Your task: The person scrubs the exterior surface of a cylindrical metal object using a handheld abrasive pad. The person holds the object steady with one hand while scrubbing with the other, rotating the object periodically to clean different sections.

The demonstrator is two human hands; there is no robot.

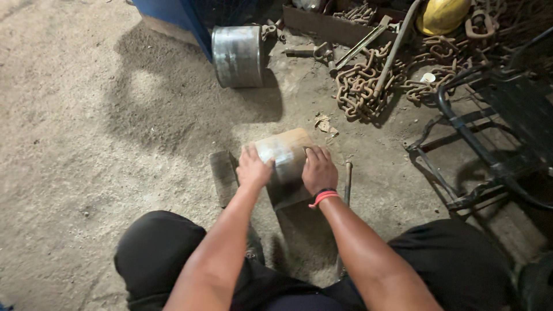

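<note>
One broad stretch of sandy floor (86,144) fills most of the view and carries everything else. At the right edge stands a dark metal frame (495,132) of bent tubes and flat bars, well apart from the hands. Above the middle, a heap of rusty chain (368,80) spreads across the floor, with long steel bars (391,55) lying over it and a yellow hard hat (442,14) just behind. To the left of the chain a short metal cylinder (237,56) lies on its side against a blue panel (173,14).

In the centre, just ahead of the person's knees, a rounded metal workpiece (285,151) with a tan upper part and a shiny grey face lies on a dark flat slab (288,193). A dark block (222,175) sits just beside it on the left, and a thin rod (348,181) lies on the floor just to the right.

The left hand (252,170) presses on the left side of the workpiece, fingers curled down over its surface. The right hand (318,169) lies on the right side, fingers bent and closed against the top edge. A red and black wristband (323,196) circles the right wrist.
</note>
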